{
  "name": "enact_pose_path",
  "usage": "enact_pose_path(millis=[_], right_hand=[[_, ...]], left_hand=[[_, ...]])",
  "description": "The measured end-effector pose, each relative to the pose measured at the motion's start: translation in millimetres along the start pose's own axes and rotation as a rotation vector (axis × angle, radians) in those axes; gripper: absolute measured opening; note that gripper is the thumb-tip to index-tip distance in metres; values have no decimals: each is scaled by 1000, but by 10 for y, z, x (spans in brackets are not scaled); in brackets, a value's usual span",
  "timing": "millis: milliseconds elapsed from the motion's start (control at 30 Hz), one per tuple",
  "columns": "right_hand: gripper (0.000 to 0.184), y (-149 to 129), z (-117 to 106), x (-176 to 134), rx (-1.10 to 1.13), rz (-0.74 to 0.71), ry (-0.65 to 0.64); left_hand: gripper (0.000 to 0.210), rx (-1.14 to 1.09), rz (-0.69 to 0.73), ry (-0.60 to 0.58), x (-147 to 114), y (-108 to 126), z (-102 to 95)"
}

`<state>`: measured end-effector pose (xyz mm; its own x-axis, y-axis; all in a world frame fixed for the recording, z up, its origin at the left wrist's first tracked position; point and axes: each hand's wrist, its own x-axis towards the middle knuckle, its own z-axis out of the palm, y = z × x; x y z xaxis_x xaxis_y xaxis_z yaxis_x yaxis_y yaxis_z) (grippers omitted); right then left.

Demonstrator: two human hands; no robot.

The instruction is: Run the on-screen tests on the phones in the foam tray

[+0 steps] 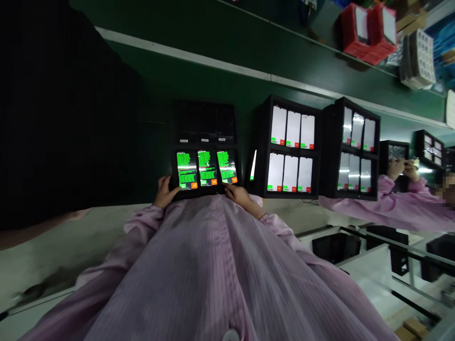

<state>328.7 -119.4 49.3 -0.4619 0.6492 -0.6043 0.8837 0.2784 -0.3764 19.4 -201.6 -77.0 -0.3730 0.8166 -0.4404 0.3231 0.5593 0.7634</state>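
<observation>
A black phone tray (pixel 208 193) lies in front of my body on the green bench. In its near row are three lit phones: a left phone (pixel 186 169), a middle phone (pixel 206 167) and a right phone (pixel 226 166), each showing green text and an orange button. The far row is dark, with small white labels. My left hand (pixel 165 192) is closed around the tray's near left corner, its thumb by the left phone's lower edge. At the near right edge, my right hand (pixel 239 195) grips the tray, a digit touching the bottom of the right phone.
To the right stand a second tray (pixel 262 142) and a third tray (pixel 332 147) of white-screened phones. A lit phone (pixel 253 166) leans between the first two. Farther right, a co-worker's hands (pixel 400 168) handle something. Red bundles (pixel 355 45) lie beyond the pale rail (pixel 213 61). A dark-clothed person (pixel 64 113) is at left.
</observation>
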Motion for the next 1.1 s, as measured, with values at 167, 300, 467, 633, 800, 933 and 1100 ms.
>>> enact_pose_path(millis=[167, 300, 467, 633, 800, 933, 1100], right_hand=[[41, -202, -63, 230, -84, -185, -118], [40, -280, -80, 321, -109, -203, -132], [39, -189, -52, 228, -24, -169, -38], [40, -44, -34, 90, 137, -35, 108], [39, 34, -38, 9, 184, 69, 151], [40, 20, -38, 3, 145, 41, 96], [43, -20, -47, 36, 86, 33, 62]], left_hand=[[73, 15, 12, 6, -33, -21, 5], [69, 27, 12, 21, -30, 36, 36], [70, 41, 30, 62, -24, 93, 70], [70, 33, 2, 44, -23, 88, 54], [68, 23, 36, 46, -25, 65, 41], [68, 20, 20, 43, -34, 82, 35], [68, 12, 7, 43, -53, 128, 15]])
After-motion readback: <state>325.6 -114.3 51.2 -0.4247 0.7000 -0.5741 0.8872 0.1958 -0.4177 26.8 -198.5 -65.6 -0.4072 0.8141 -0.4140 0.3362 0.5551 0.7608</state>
